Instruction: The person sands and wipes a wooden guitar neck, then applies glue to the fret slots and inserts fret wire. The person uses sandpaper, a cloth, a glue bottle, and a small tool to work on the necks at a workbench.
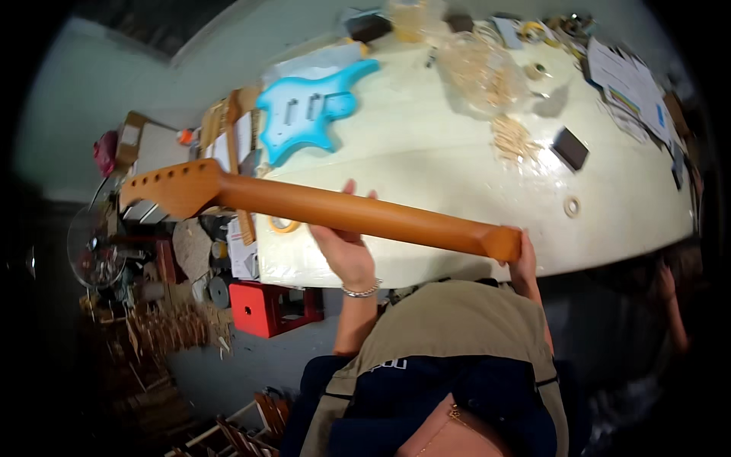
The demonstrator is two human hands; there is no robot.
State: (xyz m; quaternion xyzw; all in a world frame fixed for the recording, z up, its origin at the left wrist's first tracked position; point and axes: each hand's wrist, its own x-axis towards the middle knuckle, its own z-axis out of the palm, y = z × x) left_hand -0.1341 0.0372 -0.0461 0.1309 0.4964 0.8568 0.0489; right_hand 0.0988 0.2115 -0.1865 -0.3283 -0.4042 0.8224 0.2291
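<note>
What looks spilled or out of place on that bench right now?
A pile of small wooden sticks lies spilled loose on the white table beside a clear bag. The guitar neck itself looks intact in both hands.

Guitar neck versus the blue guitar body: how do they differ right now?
The guitar neck is orange-brown wood, long and slim; the blue guitar body is light blue, broad and horned. The neck is held above the white table by the left hand at mid-length and the right hand at its heel; the body lies flat on the table, untouched. Both are separate guitar parts.
</note>
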